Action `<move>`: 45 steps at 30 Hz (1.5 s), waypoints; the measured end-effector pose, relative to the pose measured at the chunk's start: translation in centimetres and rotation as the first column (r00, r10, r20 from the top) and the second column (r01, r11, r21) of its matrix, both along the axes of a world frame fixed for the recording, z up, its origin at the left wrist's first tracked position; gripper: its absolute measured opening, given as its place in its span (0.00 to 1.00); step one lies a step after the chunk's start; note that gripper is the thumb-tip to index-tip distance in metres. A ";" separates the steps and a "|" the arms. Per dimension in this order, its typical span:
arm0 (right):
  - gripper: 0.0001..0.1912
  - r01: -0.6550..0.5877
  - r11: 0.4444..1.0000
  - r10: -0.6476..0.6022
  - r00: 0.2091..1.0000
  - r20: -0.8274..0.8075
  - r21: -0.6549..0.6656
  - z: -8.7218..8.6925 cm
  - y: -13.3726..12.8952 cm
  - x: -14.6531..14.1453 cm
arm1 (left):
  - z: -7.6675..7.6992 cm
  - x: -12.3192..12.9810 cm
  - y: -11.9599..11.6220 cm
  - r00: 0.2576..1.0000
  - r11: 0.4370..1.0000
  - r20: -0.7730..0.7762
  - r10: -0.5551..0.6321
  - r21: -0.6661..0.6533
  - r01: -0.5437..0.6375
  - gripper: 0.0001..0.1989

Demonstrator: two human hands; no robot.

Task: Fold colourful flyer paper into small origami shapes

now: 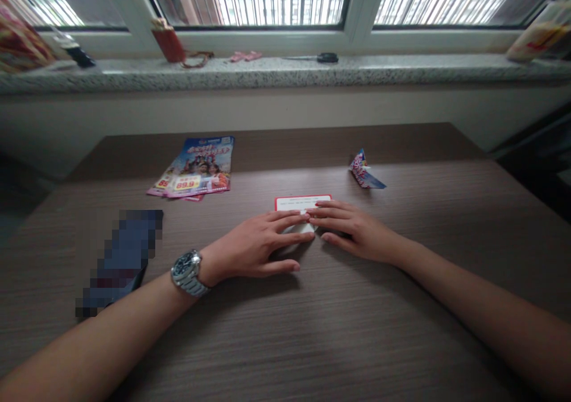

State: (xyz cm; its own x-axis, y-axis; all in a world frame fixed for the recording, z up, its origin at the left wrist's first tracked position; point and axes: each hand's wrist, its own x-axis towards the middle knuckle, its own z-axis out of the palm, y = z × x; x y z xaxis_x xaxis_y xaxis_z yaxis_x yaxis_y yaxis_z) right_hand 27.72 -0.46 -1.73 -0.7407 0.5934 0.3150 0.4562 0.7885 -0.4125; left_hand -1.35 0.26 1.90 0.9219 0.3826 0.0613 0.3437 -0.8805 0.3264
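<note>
A sheet of paper (pixel 294 202), white with a red border and small print, lies on the table in front of me. My left hand (pixel 263 241) rests on its left and near part, palm down with the fingers stretched out. From the other side my right hand (pixel 350 226) lies flat over the paper's right part, its fingers extended. The fingertips of both hands meet near the middle and hide much of the sheet. A silver wristwatch (pixel 190 273) is on my left wrist. Beyond my right hand stands a small folded paper piece (pixel 364 172) with a colourful print.
Several printed flyers (pixel 203 167) are stacked at the back left of the table (pixel 285 342). A blurred-out dark blue flat object (pixel 122 262) lies by my left forearm. Along the stone windowsill (pixel 267 76) are a red lighter-like item (pixel 168 40) and scissors (pixel 328 57).
</note>
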 end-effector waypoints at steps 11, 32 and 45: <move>0.13 0.080 0.997 -0.081 0.994 -0.067 -0.007 0.7 -0.2 -1.3 | 0.1 0.1 -0.1 1.000 1.000 0.014 0.014 -0.015 -0.014 0.29; 0.03 0.310 0.940 -0.299 0.950 -0.091 0.141 0.6 -0.6 -2.6 | 0.0 0.1 -0.2 0.999 1.000 0.026 0.025 0.006 -0.025 0.28; 0.03 0.419 0.903 -0.408 0.906 -0.113 0.098 0.0 2.3 0.4 | 0.0 0.0 -0.2 0.999 1.000 0.021 0.028 0.000 -0.028 0.29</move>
State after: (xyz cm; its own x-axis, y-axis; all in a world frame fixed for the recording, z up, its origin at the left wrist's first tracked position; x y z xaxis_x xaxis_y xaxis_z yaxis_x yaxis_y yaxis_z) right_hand 28.08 1.86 -1.76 -0.4029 0.7948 0.4538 0.7178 0.5820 -0.3820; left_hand -1.31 0.03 1.95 0.9092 0.4084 0.0809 0.3614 -0.8707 0.3336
